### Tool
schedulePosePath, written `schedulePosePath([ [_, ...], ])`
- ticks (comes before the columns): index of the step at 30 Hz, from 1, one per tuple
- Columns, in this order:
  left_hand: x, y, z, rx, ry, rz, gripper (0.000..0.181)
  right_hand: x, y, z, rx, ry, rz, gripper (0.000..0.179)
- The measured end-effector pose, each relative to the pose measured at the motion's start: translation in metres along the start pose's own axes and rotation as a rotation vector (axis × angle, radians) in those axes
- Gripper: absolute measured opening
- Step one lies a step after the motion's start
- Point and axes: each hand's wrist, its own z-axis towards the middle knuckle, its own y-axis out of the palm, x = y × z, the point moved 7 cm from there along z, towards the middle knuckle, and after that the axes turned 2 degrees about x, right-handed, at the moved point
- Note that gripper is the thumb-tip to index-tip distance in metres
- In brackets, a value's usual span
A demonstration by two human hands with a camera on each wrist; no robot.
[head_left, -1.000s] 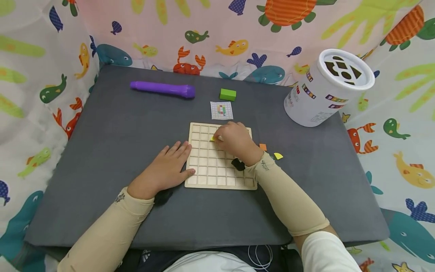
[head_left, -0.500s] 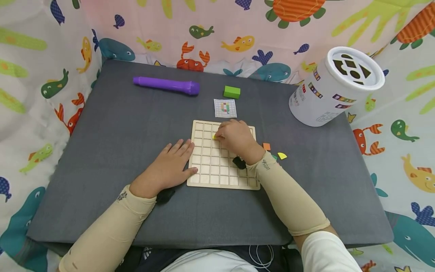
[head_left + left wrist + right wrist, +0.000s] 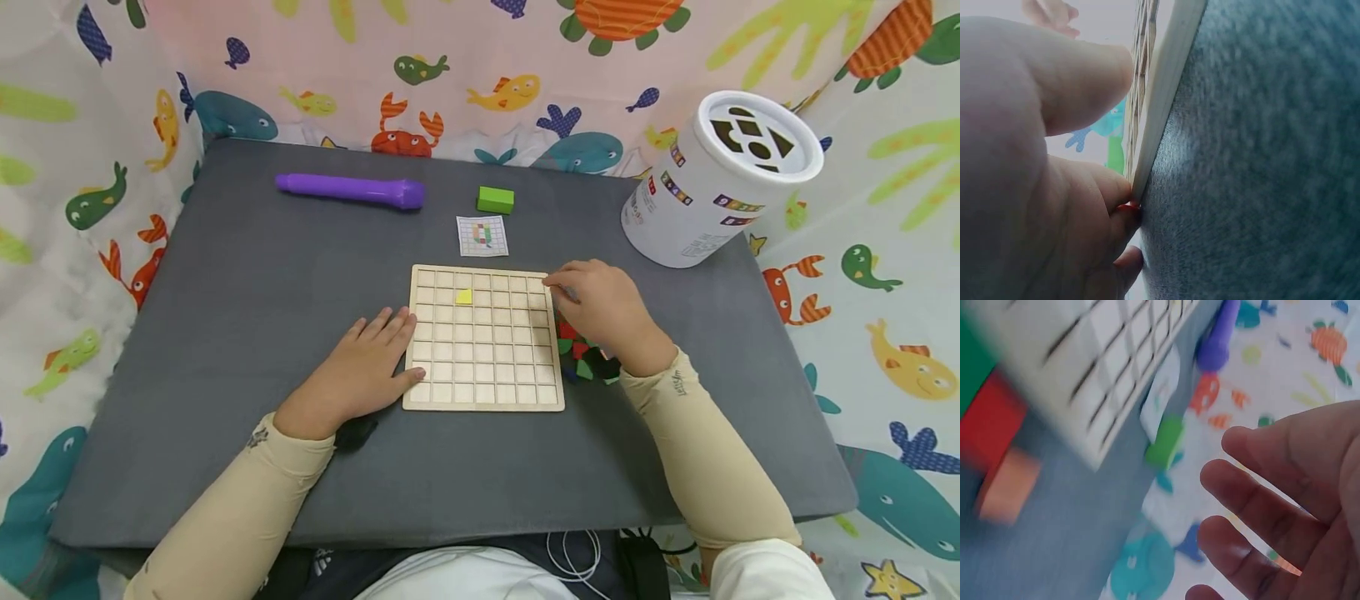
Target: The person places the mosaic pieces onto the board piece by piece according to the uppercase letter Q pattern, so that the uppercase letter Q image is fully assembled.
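Note:
A pale wooden grid board lies on the table. One yellow piece sits in a cell of its second row from the far side. My left hand rests at the board's left edge with fingers spread, thumb over the near-left rim. Just off the far right corner of the board, my right hand is raised with loosely bent fingers; the right wrist view shows nothing between them. Beneath it, beside the board, lie several small coloured pieces, among them a red piece and a green piece, partly hidden by the hand.
A small pattern card lies beyond the board, with a green block behind it. Further left is a purple microphone-shaped object. A white tub with a shape-hole lid stands at the back right.
My right hand has let go of the yellow piece, leaving it in a cell, and has moved right off the board to above the loose pieces. The left hand stays at the board's edge.

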Motion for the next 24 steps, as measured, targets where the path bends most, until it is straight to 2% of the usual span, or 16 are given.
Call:
schedulePosePath([
  [4,-0.001,0.003,0.002,-0.001,0.003,0.007,0.086,0.034,-0.011,-0.024,-0.013,0.084,-0.003,0.023],
  [7,-0.001,0.005,0.003,0.002,0.003,0.013,0.086,0.046,-0.009,-0.04,-0.021,0.095,0.001,0.023],
  [10,-0.001,0.007,0.004,0.004,0.005,0.019,0.086,0.047,0.003,-0.052,-0.045,0.065,0.012,0.02],
  [16,-0.003,0.008,0.001,-0.001,0.006,-0.003,0.085,0.041,0.039,-0.058,-0.119,0.018,0.031,0.02],
  [24,0.002,0.004,0.002,-0.002,0.003,-0.004,0.085,0.04,0.044,-0.054,-0.091,0.029,-0.024,0.021],
])
